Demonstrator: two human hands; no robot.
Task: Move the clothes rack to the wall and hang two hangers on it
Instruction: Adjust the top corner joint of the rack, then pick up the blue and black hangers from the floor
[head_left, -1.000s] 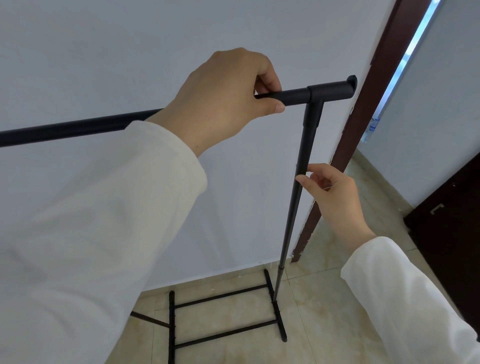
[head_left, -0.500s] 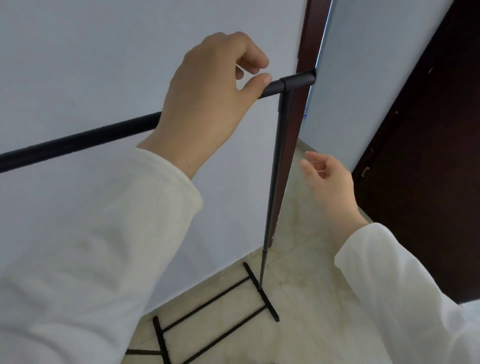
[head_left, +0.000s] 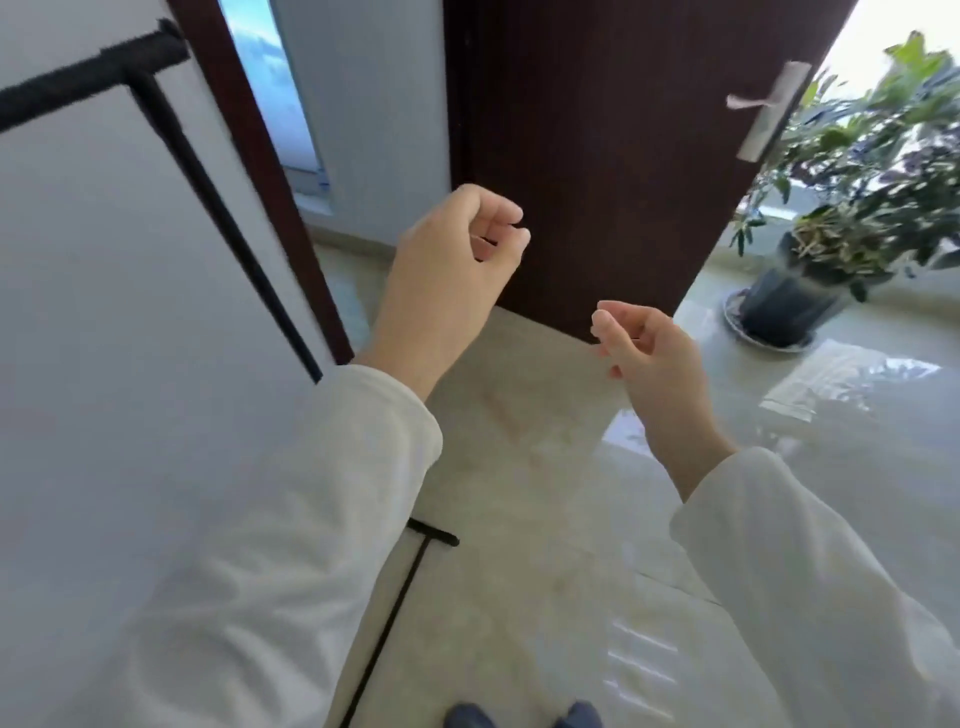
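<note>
The black clothes rack (head_left: 208, 182) stands at the left against the white wall (head_left: 104, 312). Its top bar ends near the upper left corner, and its upright runs down behind my left sleeve. A piece of its base shows on the floor by my left elbow. My left hand (head_left: 447, 270) hangs in the air to the right of the rack, fingers loosely curled, holding nothing. My right hand (head_left: 649, 353) is lower and further right, fingers half curled, also holding nothing. No hangers are in view.
A dark wooden door (head_left: 597, 156) with a silver handle (head_left: 763, 114) stands open ahead, next to a dark door frame (head_left: 260, 171). A potted plant (head_left: 831, 234) sits on the glossy tiled floor (head_left: 545, 467) at the right. My shoe tips show at the bottom edge.
Both hands have let go of the rack and moved right, away from it. My view has swung right toward the open door and the plant.
</note>
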